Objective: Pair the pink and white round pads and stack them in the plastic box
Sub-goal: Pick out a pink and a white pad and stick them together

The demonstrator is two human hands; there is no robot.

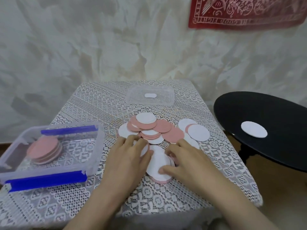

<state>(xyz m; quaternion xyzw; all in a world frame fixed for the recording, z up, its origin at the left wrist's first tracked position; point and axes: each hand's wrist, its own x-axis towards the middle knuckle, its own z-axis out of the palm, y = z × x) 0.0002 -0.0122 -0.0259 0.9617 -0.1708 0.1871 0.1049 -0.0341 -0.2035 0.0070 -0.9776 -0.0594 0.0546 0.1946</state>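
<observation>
- Both hands are low at the near edge of the pile. The right hand (186, 161) grips a white pad (156, 161): its thumb lies on the near part of the pad and its bent fingers close on the far edge.
- The left hand (131, 153) has bent fingers lying on the near pads of the pile, and its thumb touches the left edge of the same white pad. I cannot tell if it really holds something.
- Under the white pad lies a pink pad (162, 181); only its near rim shows.
- Just behind the hands is the pile of pads (163, 128), pink and white ones overlapping without order, in the middle of the lace tablecloth (83, 205).
- The plastic box (98, 146) stands on the left of the cloth, open, with blue clips on its near and far sides. Inside is a stack of pads (44, 150) with a pink one on top.
- A clear lid (136, 97) with a white label lies at the far side of the cloth, apart from the pile.
- On the right stands a black round table (274, 146) with a single white pad (254, 129) on it.
- A red cloth (245, 12) with pale print hangs on the wall above.
</observation>
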